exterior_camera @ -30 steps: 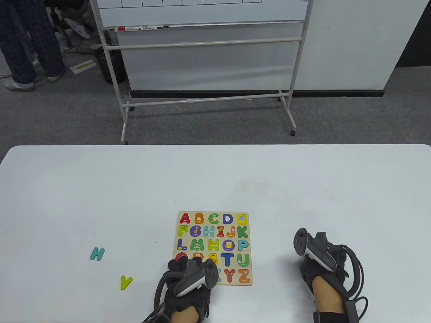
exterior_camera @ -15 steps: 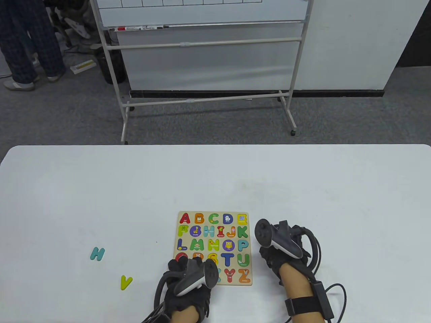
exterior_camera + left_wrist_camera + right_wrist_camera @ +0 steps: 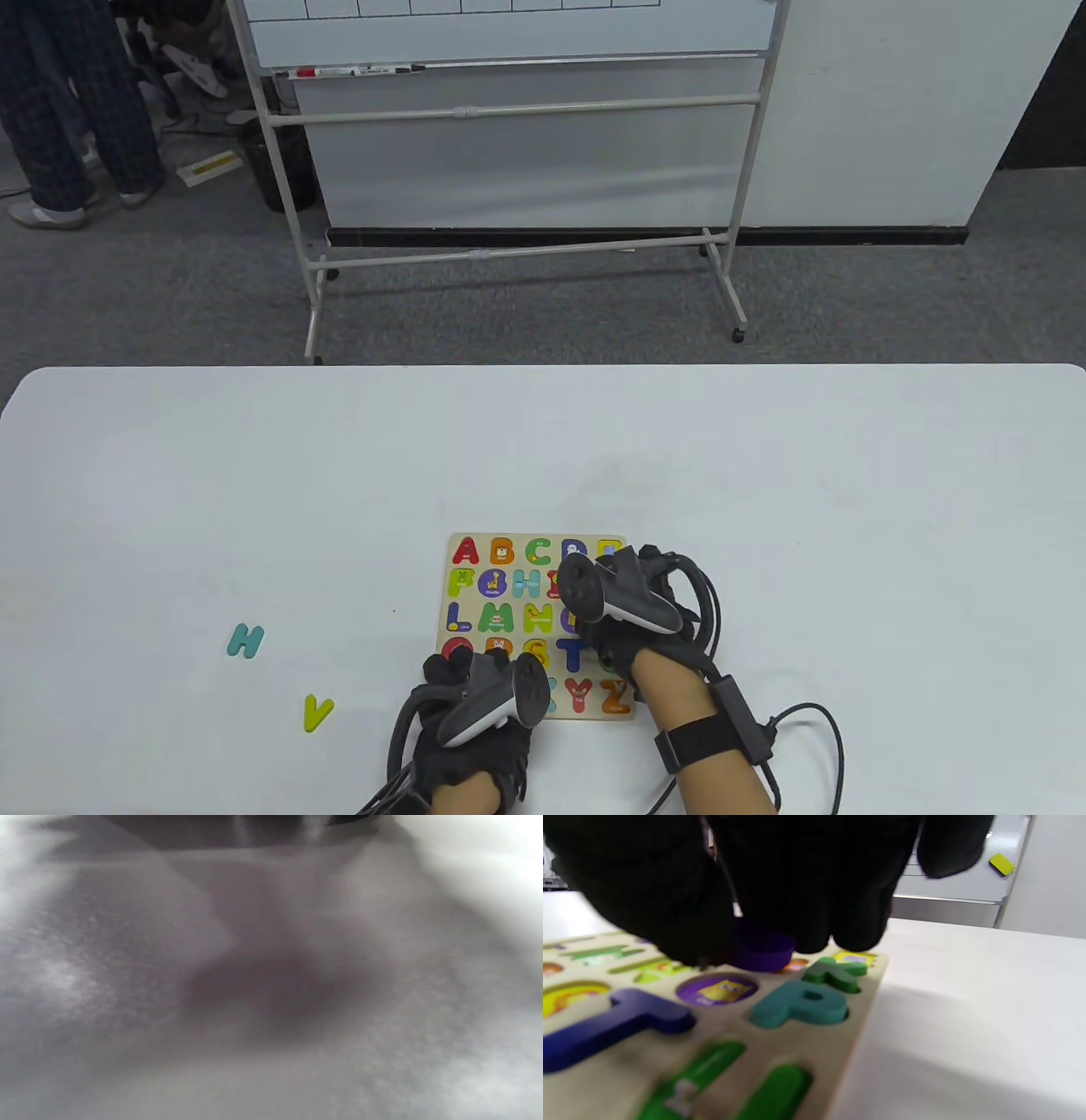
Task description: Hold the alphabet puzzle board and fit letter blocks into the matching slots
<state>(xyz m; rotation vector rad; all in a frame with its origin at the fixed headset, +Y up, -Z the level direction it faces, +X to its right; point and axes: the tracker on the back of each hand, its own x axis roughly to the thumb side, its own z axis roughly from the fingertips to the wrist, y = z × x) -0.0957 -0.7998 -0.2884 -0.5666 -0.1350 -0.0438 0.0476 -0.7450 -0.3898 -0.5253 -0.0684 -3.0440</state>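
Right hand [image 3: 624, 620] now over board [image 3: 475, 594], purple block [image 3: 761, 948] in its grip.

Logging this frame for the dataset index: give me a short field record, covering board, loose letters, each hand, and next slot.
board: alphabet puzzle board flat on white table, most letters seated
loose letters: teal H and yellow-green V on the table, left of the board
left hand: left hand rests on the board's near-left corner
right hand: right hand over the board's right side, grip on a purple block
open slot: purple O slot with an owl picture, just under the block
left wrist view: blurred, unreadable
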